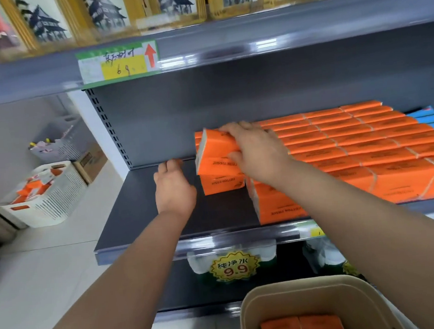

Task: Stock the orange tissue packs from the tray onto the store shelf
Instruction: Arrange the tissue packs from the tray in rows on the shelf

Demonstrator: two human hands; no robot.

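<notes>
R hand (255, 153) has its grip closed over an orange tissue pack (216, 148), fingers over the far top edge, thumb side toward the camera; the pack is tilted, white end facing left, sitting on top of a short stack of two more packs (222, 180) at the left end of the stocked rows. How far the fingers wrap behind the pack is hidden.

L hand (174, 187) rests palm-down on the bare dark shelf (137, 217), just left of that stack, holding nothing; fingertips curl away from view, so contact w/ the stack can't be confirmed.

Rest of the shelf to the right is filled w/ rows of orange packs (359, 140), print too blurred to read beyond "COTTON TISSUE" on the nearest ones. Blue packs (433, 118) at far right, cut off by the frame edge.

Tan tray (251, 314) at bottom, partly cut off, w/ orange packs in it (301, 326); count unclear.

Price tag (118, 61) on the upper shelf edge, handwriting smeared. Yellow 9.9 sign (234, 266) hangs below the shelf, covering goods behind it. White basket (54, 195) on the floor at left holds orange and white items, blurry. Upper shelf boxes (105, 14) are cropped at top.
</notes>
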